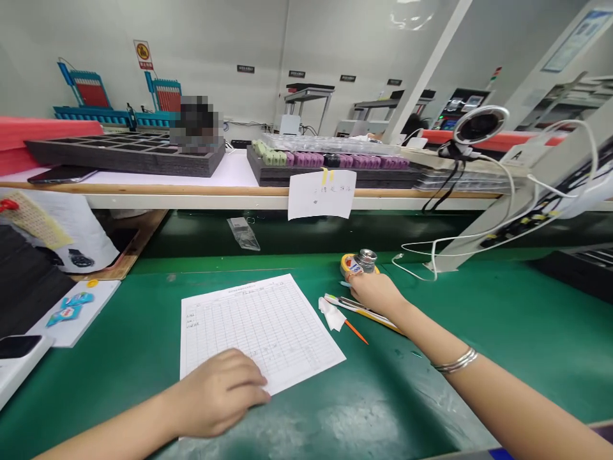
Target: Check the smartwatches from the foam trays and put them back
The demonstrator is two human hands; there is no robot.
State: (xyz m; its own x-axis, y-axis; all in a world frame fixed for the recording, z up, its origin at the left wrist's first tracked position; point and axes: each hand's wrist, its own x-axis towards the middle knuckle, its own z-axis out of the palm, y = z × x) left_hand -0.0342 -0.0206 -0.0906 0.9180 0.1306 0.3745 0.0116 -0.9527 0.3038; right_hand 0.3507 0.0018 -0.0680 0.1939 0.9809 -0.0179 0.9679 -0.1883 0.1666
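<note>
A printed form (239, 326) with a grid and a few handwritten entries lies on the green work surface. Across its lower edge rests my left hand (223, 393), palm down, fingers slightly bent and holding nothing. My right hand (376, 292) reaches forward, its fingers closed beside a roll of yellow tape (348, 264) with a small metal-topped container (367, 257) at it. A slim light-blue tip (344, 283) shows at those fingers; what they grip is mostly hidden. Just below are white-and-orange tweezers or a similar slim tool (371, 314), and a crumpled white tissue (331, 314) by an orange pointed stick (357, 332).
A shelf (230, 199) spans the back, bearing black foam trays (124, 153) and a webcam (480, 124). Its white cable (433, 255) hangs onto the surface at right. Blue wrapped packets (71, 308) and a white device (23, 364) are at left. A person is behind the shelf.
</note>
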